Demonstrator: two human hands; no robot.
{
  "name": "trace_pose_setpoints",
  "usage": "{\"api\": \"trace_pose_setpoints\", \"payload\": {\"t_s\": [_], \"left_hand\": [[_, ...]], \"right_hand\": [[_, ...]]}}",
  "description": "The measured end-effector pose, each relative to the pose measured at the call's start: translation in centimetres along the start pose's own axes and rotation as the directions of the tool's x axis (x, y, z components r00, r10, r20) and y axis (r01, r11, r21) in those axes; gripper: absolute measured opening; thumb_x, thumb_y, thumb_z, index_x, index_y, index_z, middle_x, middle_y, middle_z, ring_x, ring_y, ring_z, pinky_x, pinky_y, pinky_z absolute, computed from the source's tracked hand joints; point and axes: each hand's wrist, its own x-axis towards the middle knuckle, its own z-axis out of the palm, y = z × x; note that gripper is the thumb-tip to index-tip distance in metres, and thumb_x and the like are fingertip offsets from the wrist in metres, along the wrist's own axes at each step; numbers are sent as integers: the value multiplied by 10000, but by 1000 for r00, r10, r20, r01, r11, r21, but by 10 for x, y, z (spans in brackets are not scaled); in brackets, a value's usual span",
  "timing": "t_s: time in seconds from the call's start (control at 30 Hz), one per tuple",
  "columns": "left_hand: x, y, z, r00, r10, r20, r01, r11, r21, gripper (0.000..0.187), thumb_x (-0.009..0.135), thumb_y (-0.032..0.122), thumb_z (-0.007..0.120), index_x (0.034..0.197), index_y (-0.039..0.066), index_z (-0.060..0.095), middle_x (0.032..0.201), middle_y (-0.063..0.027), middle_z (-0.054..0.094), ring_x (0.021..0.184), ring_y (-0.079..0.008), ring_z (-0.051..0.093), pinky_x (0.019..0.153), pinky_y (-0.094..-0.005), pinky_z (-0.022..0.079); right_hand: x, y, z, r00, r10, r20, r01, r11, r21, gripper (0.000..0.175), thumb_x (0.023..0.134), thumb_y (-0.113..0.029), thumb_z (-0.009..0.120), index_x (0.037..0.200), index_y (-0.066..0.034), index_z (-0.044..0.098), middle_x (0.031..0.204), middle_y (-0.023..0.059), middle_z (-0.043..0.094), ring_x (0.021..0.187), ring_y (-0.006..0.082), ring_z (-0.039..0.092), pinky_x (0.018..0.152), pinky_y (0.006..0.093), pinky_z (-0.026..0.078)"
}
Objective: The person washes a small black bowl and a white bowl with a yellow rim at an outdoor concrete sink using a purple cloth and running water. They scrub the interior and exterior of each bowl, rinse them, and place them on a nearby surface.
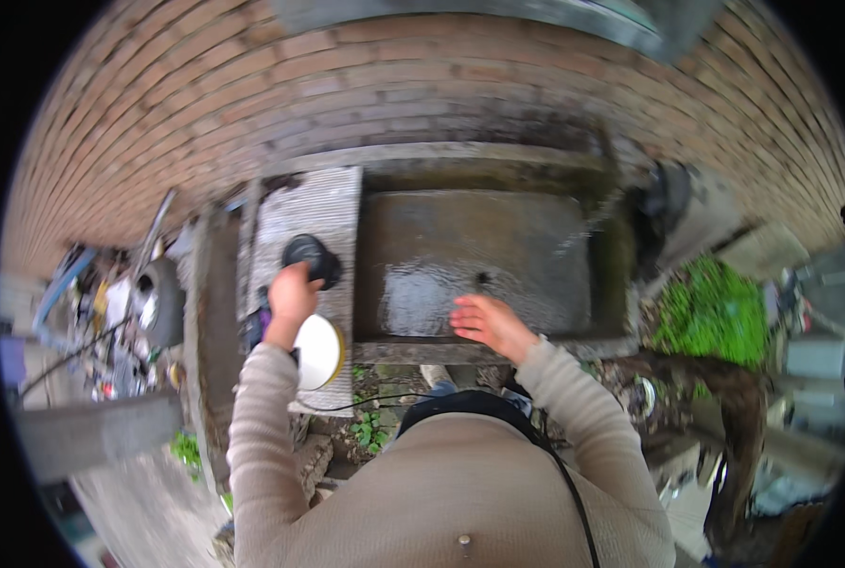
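My left hand (294, 297) is at a dark, rounded object (312, 260) on the ridged washboard slab (302, 202); the fingers touch or overlap its near edge, and blur hides whether they grip it. Just below that hand stands a white round container with a yellow rim (319, 352). A small dark and purple item (256, 325) lies by the slab's left edge. Over the near side of the concrete basin (493, 349) is my right hand (490, 324), fingers apart and holding nothing. Shallow water (465, 241) covers the basin floor around a dark spot, and a splashing stream shows at its right.
A brick wall (422, 78) rises behind the basin. A concrete trough wall (202, 341) runs along the left, with piled clutter beyond. At right are a dark bucket-like object (667, 190) and green plants (713, 316). A thin black cable (366, 405) hangs near my waist.
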Motion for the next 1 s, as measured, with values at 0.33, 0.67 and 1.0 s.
{"api": "trace_pose_setpoints", "payload": {"t_s": [0.33, 0.67, 1.0], "left_hand": [[-44, 139, -43, 940, 329, -86, -333, 942, -41, 250, 716, 145, 750, 788, 32, 539, 799, -168, 593, 801, -399, 587, 658, -491, 465], [-97, 359, 32, 742, 660, 122, -641, 751, -158, 247, 712, 189, 768, 865, 61, 623, 881, -120, 643, 877, -321, 628, 731, -429, 514], [-136, 532, 100, 425, 901, 85, -855, 430, -289, 232, 692, 184, 764, 825, 81, 604, 842, -73, 624, 871, -270, 627, 700, -404, 522]], "right_hand": [[-23, -11, -13, 991, -118, 65, 126, 982, -140, 251, 983, -222, 537, 1173, -63, 582, 1020, 63, 623, 943, 157, 615, 828, 311, 528], [-125, -1, -178, 931, -294, -217, 270, 953, -134, 285, 957, -207, 579, 1214, -89, 545, 978, 29, 613, 857, 119, 604, 747, 272, 505], [-211, 6, -284, 748, -458, -480, 429, 886, -176, 606, 978, -349, 568, 1495, -146, 323, 1172, 59, 581, 812, 121, 601, 665, 268, 513]]}}
